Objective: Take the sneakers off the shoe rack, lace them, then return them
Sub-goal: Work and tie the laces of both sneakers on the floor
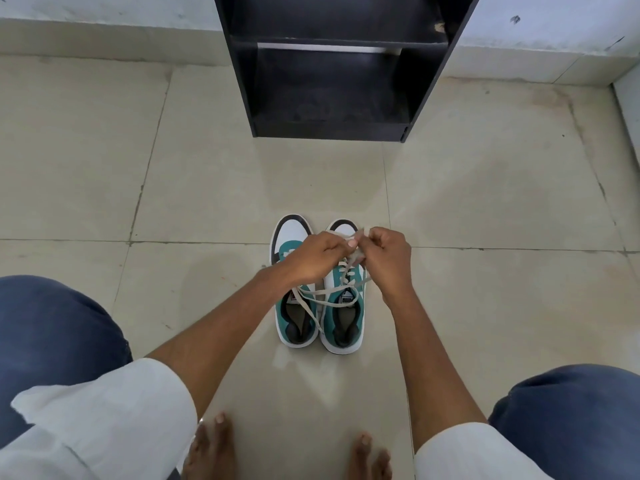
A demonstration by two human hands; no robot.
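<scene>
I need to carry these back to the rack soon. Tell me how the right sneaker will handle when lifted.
The right sneaker looks light and fairly stiff, so it should lift easily. Its lace drapes loosely across the left sneaker, so it will probably dangle or drag unless tied.

Beige tiled floor (pixel 104 161) – 2 sneakers (pixel 341 308) side by side, black shoe rack (pixel 332 81) beyond

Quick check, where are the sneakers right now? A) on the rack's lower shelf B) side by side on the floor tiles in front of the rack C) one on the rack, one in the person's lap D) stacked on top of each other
B: both sneakers, the left sneaker and the right sneaker, stand side by side on the floor, short of the black shoe rack, whose visible shelves hold no shoes, while the left hand and right hand work a lace over the right one.
</scene>
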